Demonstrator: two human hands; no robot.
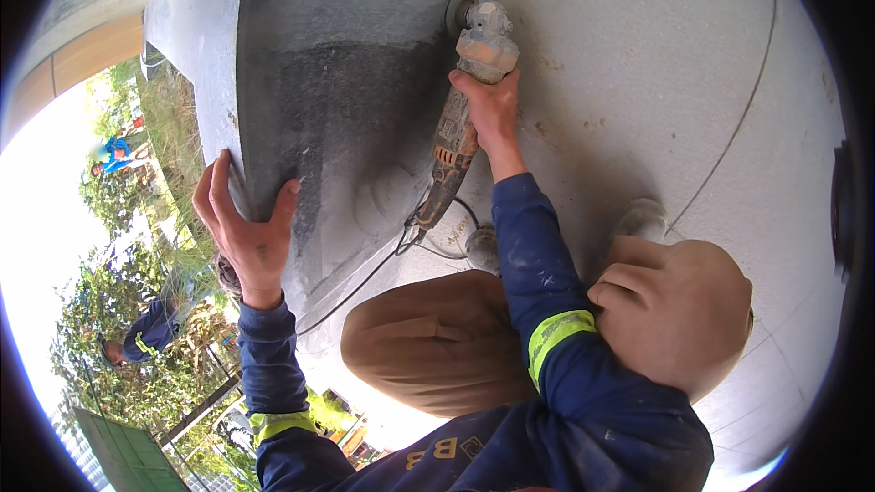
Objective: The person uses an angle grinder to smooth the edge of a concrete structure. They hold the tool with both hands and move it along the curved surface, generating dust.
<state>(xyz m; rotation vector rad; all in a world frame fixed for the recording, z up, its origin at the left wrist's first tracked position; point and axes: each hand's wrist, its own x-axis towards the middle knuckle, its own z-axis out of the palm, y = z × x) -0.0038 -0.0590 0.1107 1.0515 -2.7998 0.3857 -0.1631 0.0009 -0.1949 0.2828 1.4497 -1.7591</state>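
Note:
My right hand (493, 117) is wrapped round the body of a dusty angle grinder (450, 141) with orange and black casing. The grinder's round disc (460, 11) is at the far right edge of a large grey slab (365, 100), seemingly touching it. A dark patch covers part of the slab's face; the rest is paler. On the slab's left edge, my left hand (246, 228) grips with the thumb on the face and the fingers over the rim. A black cord (351, 290) runs from the grinder's rear end down to the left.
Pale concrete floor (674, 82) with a curved dark line lies to the right. My bent knees in brown trousers (437, 342) are close below the slab. At left, a person in dark blue (150, 333) and another in bright blue (117, 155) are among plants, near a green panel (128, 451).

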